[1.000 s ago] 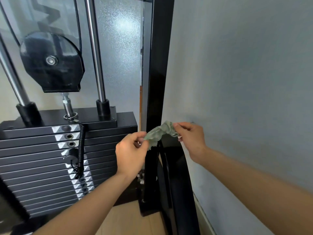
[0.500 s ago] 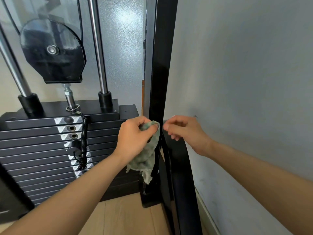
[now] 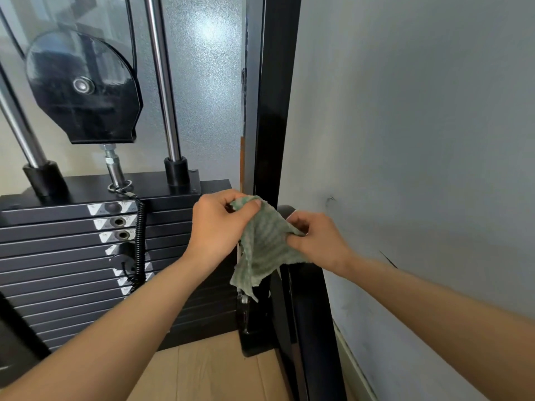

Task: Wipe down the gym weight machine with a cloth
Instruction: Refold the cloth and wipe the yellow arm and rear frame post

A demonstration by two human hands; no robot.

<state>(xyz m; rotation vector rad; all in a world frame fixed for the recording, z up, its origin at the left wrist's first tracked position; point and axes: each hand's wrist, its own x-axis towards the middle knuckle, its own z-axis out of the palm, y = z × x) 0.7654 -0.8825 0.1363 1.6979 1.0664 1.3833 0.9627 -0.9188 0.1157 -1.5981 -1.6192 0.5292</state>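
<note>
A person's two bare hands hold a green striped cloth (image 3: 264, 250) in front of a gym weight machine (image 3: 86, 189). The left hand (image 3: 220, 227) pinches the cloth's upper corner between thumb and curled fingers. The right hand (image 3: 317, 241) grips its right edge just below and to the right. The cloth is stretched between them, and its ragged lower edge hangs free beneath both hands.

Directly behind the hands stands the machine's black upright post (image 3: 275, 111). A second black bar (image 3: 307, 314) runs down below the right hand. A grey wall (image 3: 419, 140) closes in just right of the right hand, leaving only a narrow slot between post and wall.

The weight stack (image 3: 58, 256) sits to the left of the left hand. White stickers on its plates carry small numbers that are too blurred to read with certainty. A coiled black cord (image 3: 140, 241) hangs down the stack to the selector pin (image 3: 123, 257).

Up and to the left of the hands are a chrome guide rod (image 3: 162, 82) and a black pulley housing (image 3: 84, 88). Wooden floor (image 3: 202, 371) shows between the forearms.
</note>
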